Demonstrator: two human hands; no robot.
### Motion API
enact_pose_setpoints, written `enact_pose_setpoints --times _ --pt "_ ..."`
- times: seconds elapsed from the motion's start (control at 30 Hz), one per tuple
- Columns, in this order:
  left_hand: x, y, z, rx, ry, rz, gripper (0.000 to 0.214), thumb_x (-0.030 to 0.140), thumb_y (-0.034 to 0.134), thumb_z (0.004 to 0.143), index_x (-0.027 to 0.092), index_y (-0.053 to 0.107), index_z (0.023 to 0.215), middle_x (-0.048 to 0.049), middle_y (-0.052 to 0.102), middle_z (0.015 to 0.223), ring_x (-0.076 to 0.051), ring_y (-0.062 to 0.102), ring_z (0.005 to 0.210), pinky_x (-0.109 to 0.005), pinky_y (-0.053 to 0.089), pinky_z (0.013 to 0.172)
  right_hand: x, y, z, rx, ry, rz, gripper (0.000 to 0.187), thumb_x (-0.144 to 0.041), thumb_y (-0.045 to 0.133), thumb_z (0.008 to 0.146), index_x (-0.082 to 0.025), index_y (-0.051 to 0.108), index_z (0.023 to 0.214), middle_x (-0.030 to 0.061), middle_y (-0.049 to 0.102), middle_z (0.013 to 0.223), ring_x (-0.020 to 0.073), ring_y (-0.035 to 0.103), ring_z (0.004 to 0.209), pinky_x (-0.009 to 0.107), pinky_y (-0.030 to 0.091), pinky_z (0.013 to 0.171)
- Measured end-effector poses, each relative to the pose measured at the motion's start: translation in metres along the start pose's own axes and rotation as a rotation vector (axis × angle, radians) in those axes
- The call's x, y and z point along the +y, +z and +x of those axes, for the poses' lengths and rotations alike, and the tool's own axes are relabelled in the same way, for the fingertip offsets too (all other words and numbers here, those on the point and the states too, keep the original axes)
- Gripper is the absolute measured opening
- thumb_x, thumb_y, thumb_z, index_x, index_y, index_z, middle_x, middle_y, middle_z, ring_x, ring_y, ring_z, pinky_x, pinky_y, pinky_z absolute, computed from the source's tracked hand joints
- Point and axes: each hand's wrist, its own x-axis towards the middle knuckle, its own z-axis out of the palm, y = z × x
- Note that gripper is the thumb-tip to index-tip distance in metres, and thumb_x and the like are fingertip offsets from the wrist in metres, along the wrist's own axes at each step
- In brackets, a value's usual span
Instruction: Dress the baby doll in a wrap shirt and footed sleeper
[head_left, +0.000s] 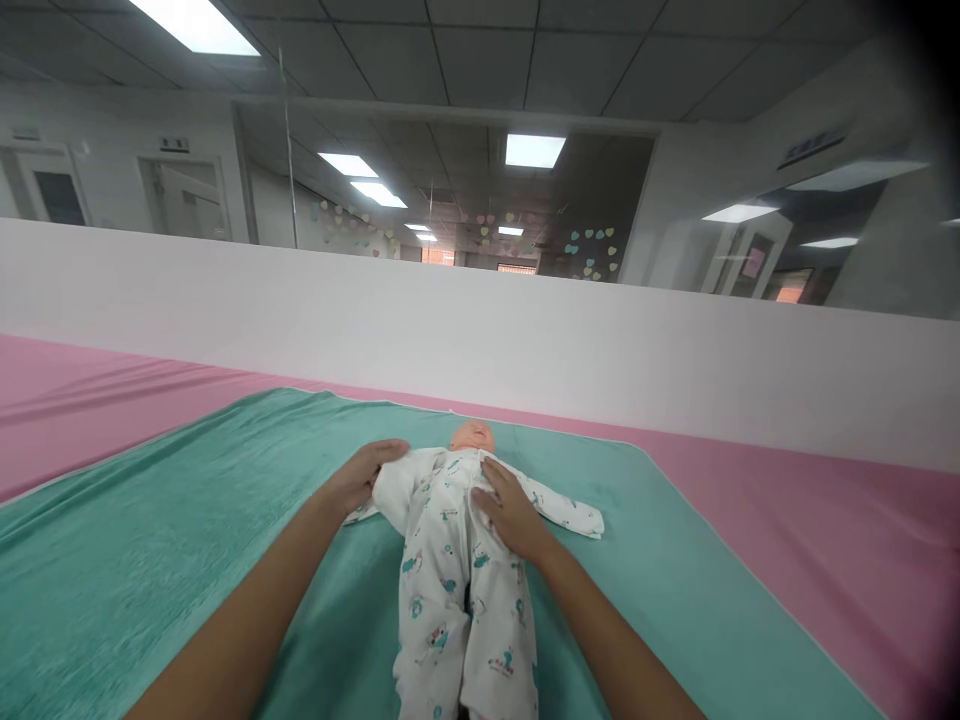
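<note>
A baby doll (471, 437) in a white printed sleepsuit (450, 590) lies on its back on a teal blanket (187, 540), head pointing away from me. My left hand (364, 475) curls over the doll's shoulder and upper sleeve on the left side. My right hand (510, 510) lies flat on the doll's chest and belly, fingers stretched out. The doll's other sleeve (570, 515) sticks out to the right on the blanket.
The blanket covers a pink surface (825, 530). A white partition wall (525, 340) runs across behind it, with glass panels above showing a corridor and ceiling lights.
</note>
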Motion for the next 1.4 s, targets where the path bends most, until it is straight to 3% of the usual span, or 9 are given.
enact_pose_setpoints --times 0.13,0.27,0.33,0.5,0.7,0.8,0.97,1.17,1.4 --pt "0.015 0.018 -0.012 0.014 0.122 0.006 0.028 0.041 0.065 0.068 0.018 0.052 0.077 0.0091 0.032 0.050 -0.002 0.016 0.037 -0.018 0.017 0.036 0.004 0.016 -0.003 -0.062 -0.040 -0.057 0.063 -0.055 0.037 0.088 -0.019 0.031 0.140 0.0058 0.023 0.147 0.0217 0.019 0.135 0.040 0.016 0.112" --pt "0.021 0.061 -0.030 -0.579 -0.030 0.260 0.029 0.036 0.071 0.063 0.018 0.059 0.083 0.0024 0.050 0.061 -0.007 0.039 0.045 -0.021 0.031 0.042 0.007 0.016 -0.001 -0.073 -0.061 -0.062 0.065 -0.055 0.036 0.089 -0.017 0.029 0.141 0.0073 0.022 0.147 0.0231 0.017 0.136 0.042 0.015 0.112" --pt "0.022 0.073 -0.034 -0.707 -0.034 0.296 0.029 0.038 0.068 0.067 0.018 0.061 0.087 -0.0003 0.053 0.066 -0.011 0.047 0.053 -0.025 0.038 0.050 0.008 0.016 -0.002 -0.073 -0.055 -0.063 0.066 -0.054 0.036 0.089 -0.014 0.029 0.140 0.0089 0.022 0.147 0.0233 0.016 0.136 0.042 0.015 0.112" --pt "0.017 0.053 -0.037 -0.314 0.121 0.328 0.030 0.045 0.058 0.075 0.020 0.056 0.091 0.0009 0.046 0.070 -0.010 0.042 0.058 -0.023 0.038 0.055 0.003 0.010 -0.007 -0.060 -0.025 0.041 0.061 -0.053 0.042 0.087 -0.021 0.034 0.138 0.0048 0.026 0.146 0.0229 0.022 0.134 0.041 0.019 0.111" --pt "-0.007 0.030 -0.065 -0.291 0.016 0.786 0.032 0.041 0.066 0.064 0.022 0.051 0.085 0.0006 0.052 0.079 -0.015 0.045 0.068 -0.022 0.033 0.055 -0.013 0.003 0.021 0.128 0.009 0.007 0.034 -0.046 0.040 0.087 -0.023 0.062 0.098 0.0045 0.062 0.102 0.0199 0.055 0.095 0.032 0.041 0.083" --pt "-0.016 0.032 -0.072 -0.263 0.024 0.866 0.021 0.040 0.057 0.072 0.021 0.049 0.078 0.0008 0.051 0.076 -0.014 0.043 0.064 -0.023 0.029 0.053 -0.021 0.009 0.055 0.032 0.145 -0.219 0.039 -0.052 0.040 0.085 -0.022 0.062 0.072 0.0036 0.062 0.078 0.0198 0.056 0.074 0.031 0.039 0.067" --pt "-0.029 0.036 -0.064 -0.171 0.206 0.972 0.023 0.029 0.042 0.080 0.019 0.032 0.061 0.0020 0.041 0.064 -0.013 0.033 0.059 -0.026 0.022 0.053 -0.024 0.027 0.096 -0.052 0.262 -0.276 0.031 -0.044 0.067 0.061 -0.020 0.051 0.050 0.0026 0.055 0.058 0.0188 0.051 0.060 0.028 0.032 0.057" --pt "-0.030 0.048 -0.066 -0.037 0.292 0.749 0.025 0.028 0.035 0.085 0.020 0.027 0.063 0.0022 0.036 0.063 -0.013 0.034 0.061 -0.026 0.026 0.056 -0.005 0.040 0.095 0.104 0.254 -0.210 0.017 -0.031 0.049 0.070 -0.021 0.045 0.056 -0.0008 0.050 0.059 0.0149 0.044 0.058 0.026 0.026 0.054" --pt "-0.035 0.093 -0.073 -0.284 0.471 0.836 0.022 0.029 0.037 0.087 0.019 0.043 0.068 -0.0007 0.051 0.070 -0.014 0.045 0.067 -0.026 0.033 0.061 0.019 0.035 0.083 0.319 0.265 -0.061 0.010 -0.027 0.042 0.067 -0.022 0.039 0.060 -0.0026 0.046 0.060 0.0152 0.042 0.059 0.026 0.031 0.055"
